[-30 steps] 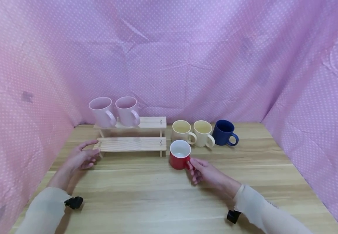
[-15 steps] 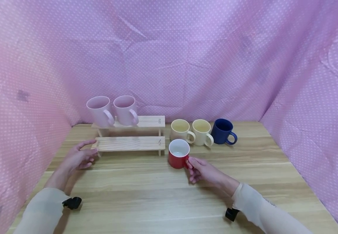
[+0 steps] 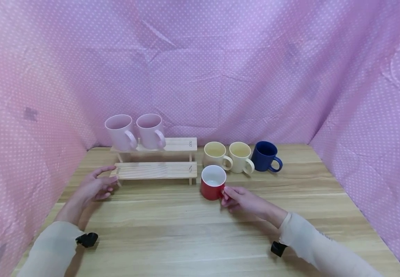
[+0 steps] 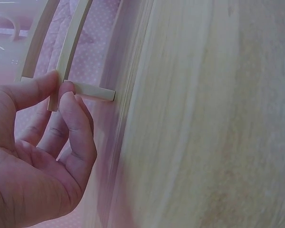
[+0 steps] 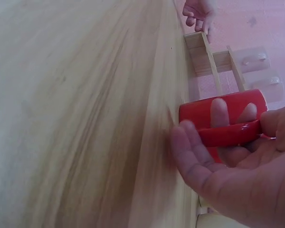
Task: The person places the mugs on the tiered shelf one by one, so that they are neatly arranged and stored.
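One glossy red cylindrical mug (image 3: pixel 210 192), upright nearer the tabletop (image 3: pixel 172 238)'s far edge, handle (image 5: pixel 230 135) in the right hand (image 3: pixel 247 202)'s curled fingers (image 5: pixel 192 159), is best moved level, the left hand (image 3: pixel 94 187) pinching the two-tier pale wooden rack (image 3: pixel 156 171) at its left end.

Wood-grain desk (image 3: pixel 172 238) enclosed by pink polka-dot cloth (image 3: pixel 220 57)
The creased cloth hangs behind and along both sides, paler at the left, more violet toward the centre; a soft sheen lies across the desk's near part.
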`<state>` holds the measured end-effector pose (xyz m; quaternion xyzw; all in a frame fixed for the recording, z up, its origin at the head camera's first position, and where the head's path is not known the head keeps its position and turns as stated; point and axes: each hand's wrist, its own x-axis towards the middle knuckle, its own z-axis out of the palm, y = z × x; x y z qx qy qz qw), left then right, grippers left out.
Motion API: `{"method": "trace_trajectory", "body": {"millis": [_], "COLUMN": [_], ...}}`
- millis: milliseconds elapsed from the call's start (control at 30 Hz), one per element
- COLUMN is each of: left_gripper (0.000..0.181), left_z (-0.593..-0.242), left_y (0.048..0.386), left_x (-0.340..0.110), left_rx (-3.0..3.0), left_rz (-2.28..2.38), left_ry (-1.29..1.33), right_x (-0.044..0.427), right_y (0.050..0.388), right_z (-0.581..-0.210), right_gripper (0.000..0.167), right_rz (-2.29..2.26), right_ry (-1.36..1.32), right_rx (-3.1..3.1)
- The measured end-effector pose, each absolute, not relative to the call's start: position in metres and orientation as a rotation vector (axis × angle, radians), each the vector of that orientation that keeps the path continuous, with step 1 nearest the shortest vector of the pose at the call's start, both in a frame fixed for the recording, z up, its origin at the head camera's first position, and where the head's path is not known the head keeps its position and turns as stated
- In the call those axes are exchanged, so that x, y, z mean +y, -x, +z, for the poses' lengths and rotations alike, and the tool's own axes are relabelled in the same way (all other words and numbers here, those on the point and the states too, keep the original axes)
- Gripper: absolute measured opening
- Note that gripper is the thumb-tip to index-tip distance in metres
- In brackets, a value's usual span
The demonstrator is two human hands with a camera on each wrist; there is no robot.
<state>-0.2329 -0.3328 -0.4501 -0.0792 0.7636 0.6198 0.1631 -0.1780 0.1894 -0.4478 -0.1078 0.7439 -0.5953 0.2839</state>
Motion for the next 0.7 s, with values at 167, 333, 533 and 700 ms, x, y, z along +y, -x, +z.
{"method": "trace_trajectory", "body": {"millis": [167,333,533,700], "left_gripper": [0.061,0.062,0.068,0.065], "left_z": [-0.4503,-0.4508,-0.4507,-0.4510], "left_y": [0.2327,0.2326,0.2329,0.2323], "left_x": [-0.3332,-0.3332,-0.3327,-0.3322], "left_rx": [2.185,2.182,2.206,2.204], "left_rz": [1.763,1.761,1.755,1.763], "left_ry": [0.224,0.241,0.230,0.237], "right_x": [0.1880,0.1878,0.1882,0.1869], "right_y": [0.1781,0.1787,0.1784,0.1764], "right_z": [-0.4443,-0.4430,-0.4451,-0.4466], "right_gripper": [0.041,0.045,0.042,0.041], "right_rz": [-1.590,-1.615,-1.673,-1.727], "right_ry": [0.298,0.319,0.294,0.289], "right_rx": [2.005,1.977,1.935,1.914]}}
